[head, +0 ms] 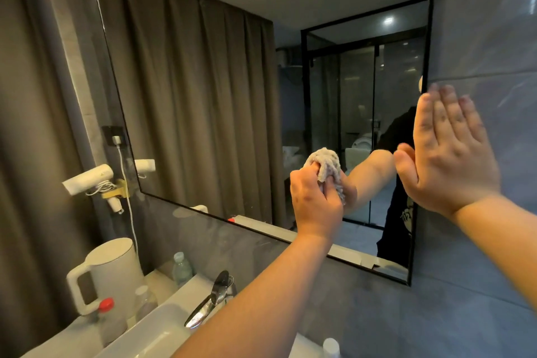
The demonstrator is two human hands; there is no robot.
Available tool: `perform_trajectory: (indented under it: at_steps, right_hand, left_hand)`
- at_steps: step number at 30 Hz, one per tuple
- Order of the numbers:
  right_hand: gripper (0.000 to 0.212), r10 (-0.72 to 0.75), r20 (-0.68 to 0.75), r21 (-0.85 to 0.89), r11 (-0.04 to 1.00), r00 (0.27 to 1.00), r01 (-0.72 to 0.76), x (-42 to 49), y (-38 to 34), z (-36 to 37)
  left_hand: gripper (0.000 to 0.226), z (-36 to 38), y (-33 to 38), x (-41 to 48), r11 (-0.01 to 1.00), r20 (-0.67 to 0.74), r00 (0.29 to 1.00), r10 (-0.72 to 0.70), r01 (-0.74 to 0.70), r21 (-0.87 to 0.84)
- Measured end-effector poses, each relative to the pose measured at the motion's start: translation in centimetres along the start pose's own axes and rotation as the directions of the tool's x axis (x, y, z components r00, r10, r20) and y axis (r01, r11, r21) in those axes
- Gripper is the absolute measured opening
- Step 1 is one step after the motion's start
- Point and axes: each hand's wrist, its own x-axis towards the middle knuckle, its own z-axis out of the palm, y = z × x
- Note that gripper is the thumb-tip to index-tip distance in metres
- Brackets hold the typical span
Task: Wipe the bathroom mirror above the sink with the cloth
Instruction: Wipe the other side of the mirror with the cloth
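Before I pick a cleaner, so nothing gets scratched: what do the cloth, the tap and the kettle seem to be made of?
Cloth: looks like soft, nubby fabric, perhaps microfibre, bunched in the left hand.
Tap: polished metal, probably chrome, judging by its mirror-like reflections.
Kettle: matte white shell, likely plastic, though coated metal can't be ruled out.

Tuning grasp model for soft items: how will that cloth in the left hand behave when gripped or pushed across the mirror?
Likely floppy: the cloth is bunched into a wad in the left hand, folds bulging above the fingers. Probably light, since one hand holds it against the mirror. Its nubby weave should drag rather than slip on glass.
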Motion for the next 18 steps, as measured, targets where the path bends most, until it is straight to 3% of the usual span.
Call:
perform_trajectory:
  at_steps: [7,11,18]
  right_hand:
    - [0.081,-0.040,-0.021,-0.019,0.999,0.999,0.039,-0.8,0.1,0.5]
    - [0.082,-0.036,-0.017,-0.021,0.999,0.999,0.035,-0.8,0.2,0.4]
    - [0.083,-0.040,-0.008,-0.041,0.998,0.999,0.039,-0.8,0.1,0.4]
  left_hand:
    - [0.019,0.0,-0.8,-0.3,1.000,0.051,0.998,-0.030,0.030,0.007]
    - [0.007,-0.4,-2.8,0.6,0.977,-0.041,0.976,-0.213,0.212,-0.011]
    - [0.008,-2.3,-6.8,1.7,0.898,-0.197,0.877,-0.438,0.439,-0.040]
